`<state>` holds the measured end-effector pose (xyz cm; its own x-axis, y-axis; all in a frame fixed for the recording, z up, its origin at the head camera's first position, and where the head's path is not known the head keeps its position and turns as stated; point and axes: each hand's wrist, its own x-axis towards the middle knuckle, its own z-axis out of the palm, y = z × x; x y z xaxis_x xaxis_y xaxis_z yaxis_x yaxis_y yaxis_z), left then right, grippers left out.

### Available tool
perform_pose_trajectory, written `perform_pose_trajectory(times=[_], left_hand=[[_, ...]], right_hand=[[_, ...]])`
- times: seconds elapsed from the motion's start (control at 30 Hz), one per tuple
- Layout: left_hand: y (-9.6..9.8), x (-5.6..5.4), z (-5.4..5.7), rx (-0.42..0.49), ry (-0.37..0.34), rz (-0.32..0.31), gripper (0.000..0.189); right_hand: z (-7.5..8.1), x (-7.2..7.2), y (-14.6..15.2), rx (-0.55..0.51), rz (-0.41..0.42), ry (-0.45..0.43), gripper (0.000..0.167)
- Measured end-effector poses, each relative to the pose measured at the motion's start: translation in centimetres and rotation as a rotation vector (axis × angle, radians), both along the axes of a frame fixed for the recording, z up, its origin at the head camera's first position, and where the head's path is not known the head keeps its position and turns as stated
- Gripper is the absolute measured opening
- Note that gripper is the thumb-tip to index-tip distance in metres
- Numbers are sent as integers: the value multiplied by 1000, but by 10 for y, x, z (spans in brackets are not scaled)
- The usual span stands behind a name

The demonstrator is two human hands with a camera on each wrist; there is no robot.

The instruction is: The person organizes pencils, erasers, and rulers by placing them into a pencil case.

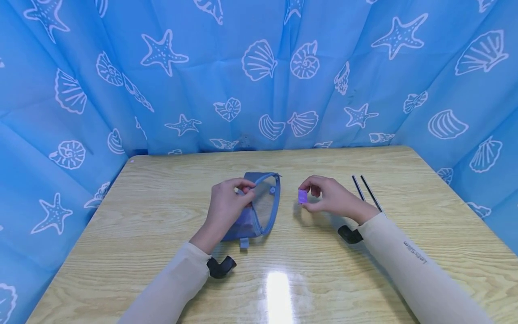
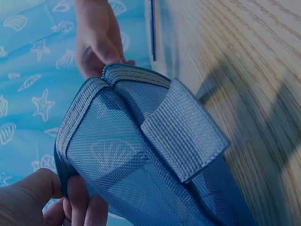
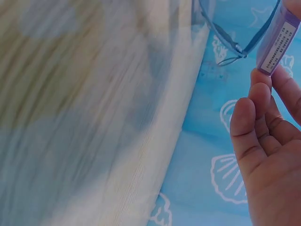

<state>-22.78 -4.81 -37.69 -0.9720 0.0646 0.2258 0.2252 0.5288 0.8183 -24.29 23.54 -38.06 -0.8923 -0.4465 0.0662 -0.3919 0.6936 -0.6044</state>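
Observation:
A blue mesh zip pouch [image 1: 243, 231] stands on the table with its zipped mouth spread wide toward the right. My left hand [image 1: 230, 198] pinches the upper edge of the mouth between thumb and fingers; in the left wrist view, the pouch [image 2: 113, 146] shows a fabric tab at its side. Something reddish and purple shows dimly through the mesh. To the right of the pouch, apart from it, my right hand [image 1: 332, 198] holds a small purple block [image 1: 302, 196] between thumb and fingertips. A white printed label covers one side of the block [image 3: 277, 42] in the right wrist view.
Two thin dark metal rods [image 1: 370, 191] lie side by side beyond my right forearm. A blue curtain [image 1: 226, 85] with shell and starfish prints hangs behind the wooden table [image 1: 133, 216]. Black camera mounts [image 1: 221, 267] sit at both wrists.

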Motion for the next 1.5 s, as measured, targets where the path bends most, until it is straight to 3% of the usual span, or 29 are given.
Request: perform_pose_trajectory(times=[0.83, 1.13, 1.5], left_hand=[[0, 0, 1, -6, -24, 15, 12], [0, -1, 2, -14, -17, 8, 12], [-1, -1, 1, -15, -8, 1, 14]], right_hand=[[-5, -15, -46, -112, 42, -20, 32], [-8, -15, -60, -106, 67, -83, 35], [-15, -18, -79, -95, 100, -87, 35]])
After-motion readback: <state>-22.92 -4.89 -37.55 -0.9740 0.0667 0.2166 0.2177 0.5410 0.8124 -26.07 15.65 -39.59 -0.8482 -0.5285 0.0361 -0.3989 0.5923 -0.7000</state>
